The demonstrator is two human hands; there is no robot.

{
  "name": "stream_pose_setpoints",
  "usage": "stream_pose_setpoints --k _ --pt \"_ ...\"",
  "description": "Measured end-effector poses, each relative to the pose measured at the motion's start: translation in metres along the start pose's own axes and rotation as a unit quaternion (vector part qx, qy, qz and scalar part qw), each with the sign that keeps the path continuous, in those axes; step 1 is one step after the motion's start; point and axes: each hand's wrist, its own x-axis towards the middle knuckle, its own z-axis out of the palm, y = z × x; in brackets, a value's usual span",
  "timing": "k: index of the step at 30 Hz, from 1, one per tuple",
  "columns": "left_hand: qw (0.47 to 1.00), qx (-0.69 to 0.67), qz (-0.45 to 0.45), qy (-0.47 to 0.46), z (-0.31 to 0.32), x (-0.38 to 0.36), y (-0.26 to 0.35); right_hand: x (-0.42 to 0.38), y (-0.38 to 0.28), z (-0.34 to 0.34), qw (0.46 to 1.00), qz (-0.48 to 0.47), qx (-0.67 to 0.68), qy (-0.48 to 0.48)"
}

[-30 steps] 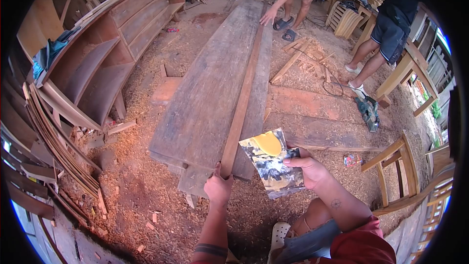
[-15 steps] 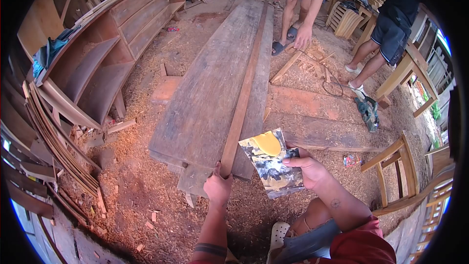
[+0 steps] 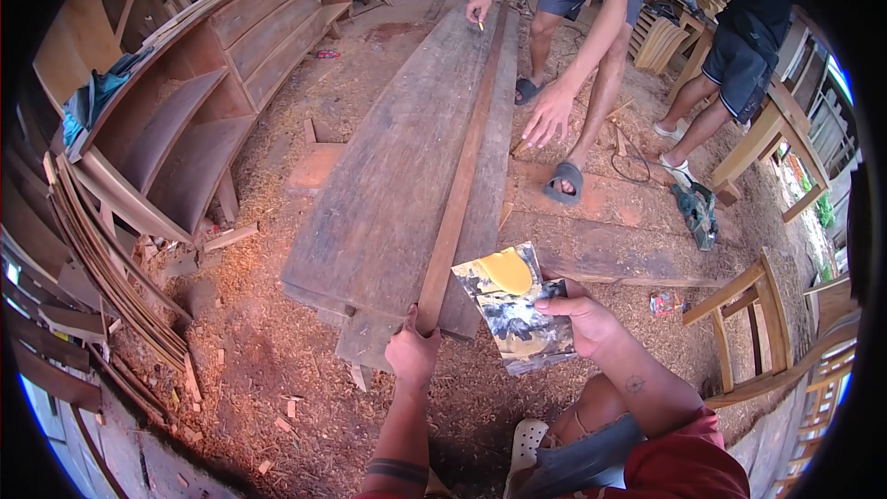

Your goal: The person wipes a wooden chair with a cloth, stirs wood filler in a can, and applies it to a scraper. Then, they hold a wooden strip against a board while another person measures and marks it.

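A long narrow wooden strip (image 3: 465,162) lies lengthwise on a wide dark board (image 3: 397,148). My left hand (image 3: 412,351) grips the strip's near end, thumb on top and fingers folded. To the right, my right hand (image 3: 584,316) pinches a flat, paint-smeared panel (image 3: 527,323) between thumb and fingers. A yellow blob (image 3: 505,272) covers part of the panel's upper edge. Near the far end of the board, another person's hand (image 3: 479,7) holds a small, pencil-like object; that person's other hand (image 3: 551,113) hangs open beside the board's right edge.
Wooden shelving (image 3: 231,46) runs along the left, with curved strips (image 3: 111,268) near it. A second person (image 3: 739,46) stands at the back right. A power tool (image 3: 695,214), floor planks (image 3: 601,249) and a chair frame (image 3: 753,314) are on the right.
The nearby person has stepped closer to the board, one hand now over its far end and the other lower beside it. The wooden pieces by that person's feet have shifted. My hands look unmoved.
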Motion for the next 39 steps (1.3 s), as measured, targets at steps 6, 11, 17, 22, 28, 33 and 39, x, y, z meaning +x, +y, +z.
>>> stream_pose_setpoints --k 6,11,17,22,28,33,39 --pt "1.0 0.01 -0.008 -0.002 -0.003 0.0 0.004 0.003 0.003 -0.005 1.0 -0.004 0.01 -0.009" --pt "1.0 0.016 0.023 0.009 0.001 0.0 -0.002 0.0 0.001 0.0 1.0 -0.019 0.004 -0.004" --pt "1.0 0.018 0.017 0.001 0.002 0.001 -0.003 -0.002 -0.002 0.002 1.0 -0.008 0.013 -0.019" --pt "1.0 0.017 0.017 0.001 0.002 0.002 -0.004 0.001 0.001 -0.003 0.999 -0.005 0.01 -0.032" --pt "1.0 0.018 0.024 0.006 0.004 0.001 -0.006 -0.001 0.0 -0.001 1.0 -0.015 0.005 -0.02" --pt "0.999 0.03 0.01 -0.011 0.002 0.002 -0.004 -0.003 -0.001 0.002 1.0 -0.014 0.0 0.0" --pt "1.0 0.024 0.016 -0.002 0.005 0.004 -0.007 -0.004 -0.002 0.004 1.0 -0.014 0.002 0.018"
